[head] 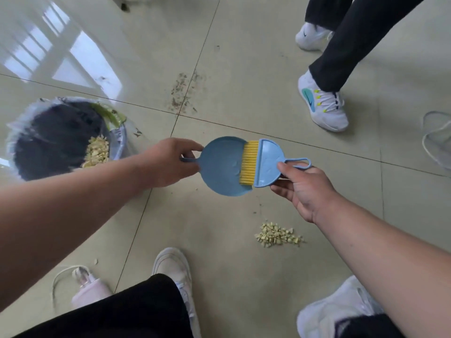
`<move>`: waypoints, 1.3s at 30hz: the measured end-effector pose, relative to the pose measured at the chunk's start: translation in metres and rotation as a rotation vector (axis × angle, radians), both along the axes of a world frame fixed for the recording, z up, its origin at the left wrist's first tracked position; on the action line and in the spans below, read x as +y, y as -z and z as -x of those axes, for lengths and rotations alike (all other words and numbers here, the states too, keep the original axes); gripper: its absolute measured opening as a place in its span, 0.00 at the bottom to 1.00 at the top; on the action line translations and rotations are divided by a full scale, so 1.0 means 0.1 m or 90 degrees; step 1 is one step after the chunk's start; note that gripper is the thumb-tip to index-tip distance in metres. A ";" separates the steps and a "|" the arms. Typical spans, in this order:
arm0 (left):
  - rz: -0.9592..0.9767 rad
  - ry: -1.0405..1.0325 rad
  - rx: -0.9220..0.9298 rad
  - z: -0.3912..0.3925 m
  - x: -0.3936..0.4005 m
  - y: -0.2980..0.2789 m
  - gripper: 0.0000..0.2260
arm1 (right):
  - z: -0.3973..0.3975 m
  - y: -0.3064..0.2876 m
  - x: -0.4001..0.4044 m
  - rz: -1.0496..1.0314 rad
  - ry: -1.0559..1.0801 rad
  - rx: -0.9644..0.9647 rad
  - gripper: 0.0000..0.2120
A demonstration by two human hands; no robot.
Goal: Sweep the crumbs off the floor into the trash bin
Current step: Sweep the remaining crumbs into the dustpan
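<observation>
Your left hand (168, 162) has its grip clenched on the handle of the blue dustpan (220, 167), and your right hand (303, 189) grips the brush (267, 162), bristles over the pan's open edge. The crumbs (278, 235) lie on open floor (244, 69) below; the trash bin (61, 140) stands left, near your left forearm.

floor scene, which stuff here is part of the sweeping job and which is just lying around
Job: dustpan in left hand, brush in right hand, crumb pile, trash bin.
Lying about: white cord, dark smudge, pink bottle.
</observation>
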State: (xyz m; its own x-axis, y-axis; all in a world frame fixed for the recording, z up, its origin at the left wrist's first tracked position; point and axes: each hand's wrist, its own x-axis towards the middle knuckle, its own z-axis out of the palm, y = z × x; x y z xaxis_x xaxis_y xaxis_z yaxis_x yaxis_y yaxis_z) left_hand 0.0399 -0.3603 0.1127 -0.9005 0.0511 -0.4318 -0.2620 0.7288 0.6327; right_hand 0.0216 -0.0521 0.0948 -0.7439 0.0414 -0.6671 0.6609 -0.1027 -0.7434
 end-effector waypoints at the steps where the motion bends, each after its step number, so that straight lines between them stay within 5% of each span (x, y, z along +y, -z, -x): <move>1: -0.008 0.013 -0.021 -0.03 0.03 0.07 0.18 | -0.03 0.06 0.03 -0.009 0.001 -0.008 0.04; 17: 0.071 0.197 -0.279 -0.87 0.19 1.08 0.37 | -1.08 1.22 0.26 -0.207 -0.157 -0.095 0.03; 39: 0.104 0.207 -0.293 -0.90 0.18 1.24 0.39 | -1.03 1.43 0.87 -0.370 -0.159 -0.100 0.11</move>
